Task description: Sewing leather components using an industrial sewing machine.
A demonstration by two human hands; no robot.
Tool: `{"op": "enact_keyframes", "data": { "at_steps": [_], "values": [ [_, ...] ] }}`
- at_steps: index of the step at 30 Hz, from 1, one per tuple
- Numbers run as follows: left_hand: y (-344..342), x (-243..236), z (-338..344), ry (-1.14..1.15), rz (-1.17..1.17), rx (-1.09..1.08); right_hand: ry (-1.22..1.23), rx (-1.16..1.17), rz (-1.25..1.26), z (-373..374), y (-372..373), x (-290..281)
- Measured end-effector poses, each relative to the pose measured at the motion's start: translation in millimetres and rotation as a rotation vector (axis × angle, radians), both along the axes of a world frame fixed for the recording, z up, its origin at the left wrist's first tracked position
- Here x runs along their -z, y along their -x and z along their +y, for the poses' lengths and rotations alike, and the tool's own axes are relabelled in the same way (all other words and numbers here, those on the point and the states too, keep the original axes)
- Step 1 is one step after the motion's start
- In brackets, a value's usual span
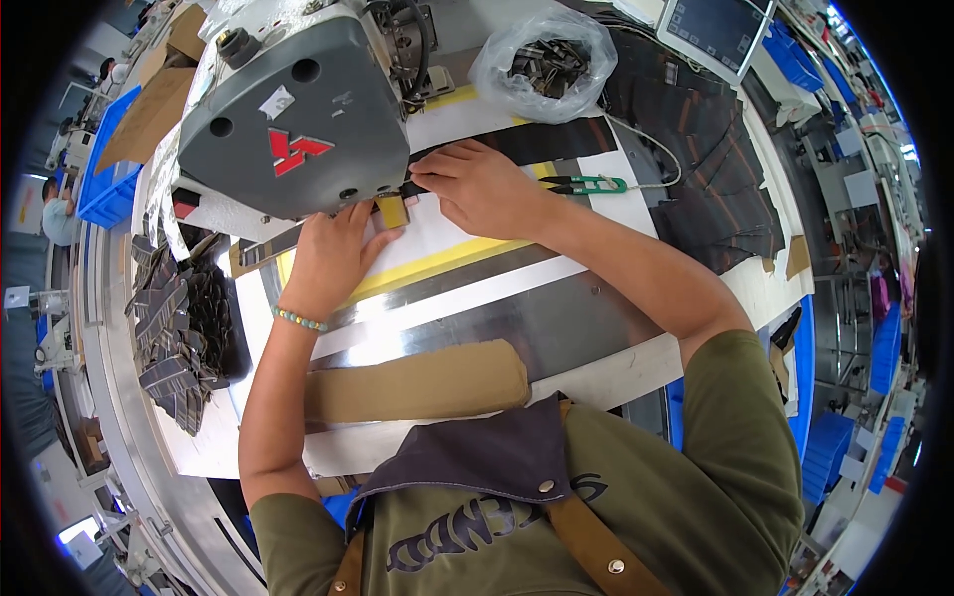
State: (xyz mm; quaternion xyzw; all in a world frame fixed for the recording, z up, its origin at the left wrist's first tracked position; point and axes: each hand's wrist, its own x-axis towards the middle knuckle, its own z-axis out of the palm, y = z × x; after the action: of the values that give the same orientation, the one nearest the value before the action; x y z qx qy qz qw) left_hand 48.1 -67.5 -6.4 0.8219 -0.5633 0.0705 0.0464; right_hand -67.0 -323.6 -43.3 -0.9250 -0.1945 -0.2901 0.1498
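Note:
Under the grey sewing machine head (pixel 298 119), my left hand (pixel 333 253) lies flat, fingers stretched and thumb apart. Its fingertips reach the machine's lower edge, beside a small yellow block (pixel 393 211). My right hand (pixel 487 189) is bent, its fingers pressed together on a dark fabric strip (pixel 566 141) that runs out to the right behind it. What lies directly beneath those fingers is hidden. Right of that hand, green-handled thread snips (pixel 601 185) rest on the white work plate (pixel 616 214), blades toward my wrist.
A clear plastic bag (pixel 487 74) of small dark pieces stands behind. Dark striped fabric (pixel 696 159) covers the right side, below a touch panel (pixel 715 30). Dark fabric pieces (pixel 174 338) pile up at left. A brown padded roll (pixel 417 382) lies along the front.

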Motion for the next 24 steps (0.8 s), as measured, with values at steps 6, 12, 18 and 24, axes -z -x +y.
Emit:
{"op": "enact_keyframes", "data": {
  "at_steps": [6, 12, 18, 24],
  "values": [
    [9.5, 0.9, 1.9, -0.058, 0.076, -0.109, -0.018, 0.001, 0.005, 6.6, 7.5, -3.7],
    [17.0, 2.7, 13.6, 0.158, 0.042, 0.043, 0.079, -0.1, 0.034, 18.5, 26.8, -9.8],
    [13.2, -1.3, 15.6, 0.141, 0.107, 0.04, 0.15, -0.022, 0.125, 15.7, 26.4, -16.0],
    [17.0, -2.2, 16.8, 0.171, 0.119, 0.026, 0.141, 0.035, 0.102, 17.3, 27.2, -15.7]
  ]
}}
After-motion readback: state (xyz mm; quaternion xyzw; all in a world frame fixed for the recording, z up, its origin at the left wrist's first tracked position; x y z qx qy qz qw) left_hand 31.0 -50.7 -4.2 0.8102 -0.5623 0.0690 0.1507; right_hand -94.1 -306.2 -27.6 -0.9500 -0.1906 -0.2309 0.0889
